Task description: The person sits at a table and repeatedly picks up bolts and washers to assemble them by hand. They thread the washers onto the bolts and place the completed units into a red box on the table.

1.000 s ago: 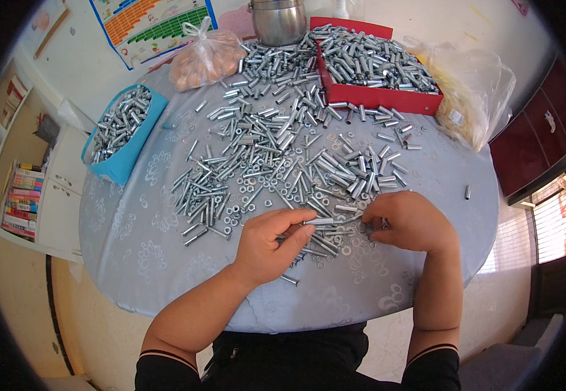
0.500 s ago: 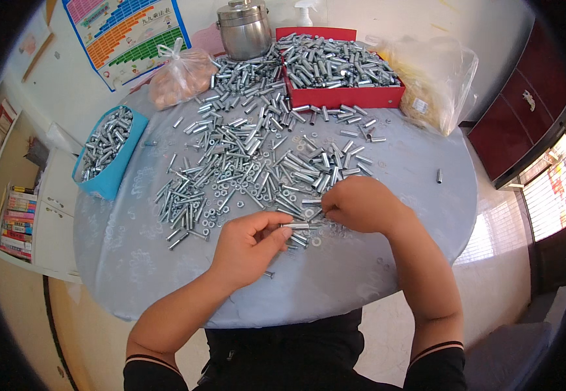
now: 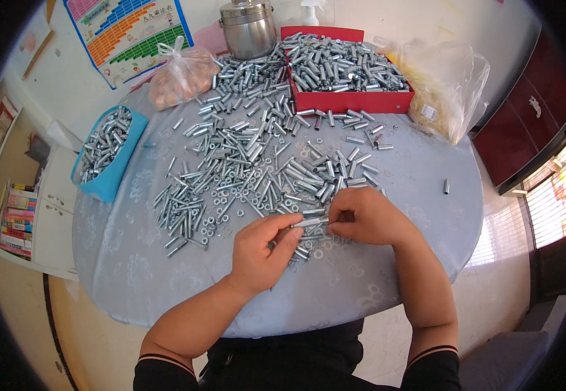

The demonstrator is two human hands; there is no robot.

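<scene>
Between thumb and fingers, my left hand pinches a silver sleeve anchor bolt, lying level and pointing right. My right hand is closed in a pinch at the bolt's right end; whatever small piece its fingertips hold is hidden. Just beyond my hands spreads a heap of loose bolts, with small nuts mixed in. Metal sleeves lie at the heap's right side. A few washers rest on the cloth under my right hand.
At the back, a red box is heaped with metal sleeves, beside a clear bag of yellowish pieces. A blue basket of metal parts stands left. Behind are a tied bag and a steel pot. One sleeve lies alone at right.
My right hand has come from the parts to the right end of the bolt in my left hand. My left hand has shifted slightly right, still gripping the bolt.
</scene>
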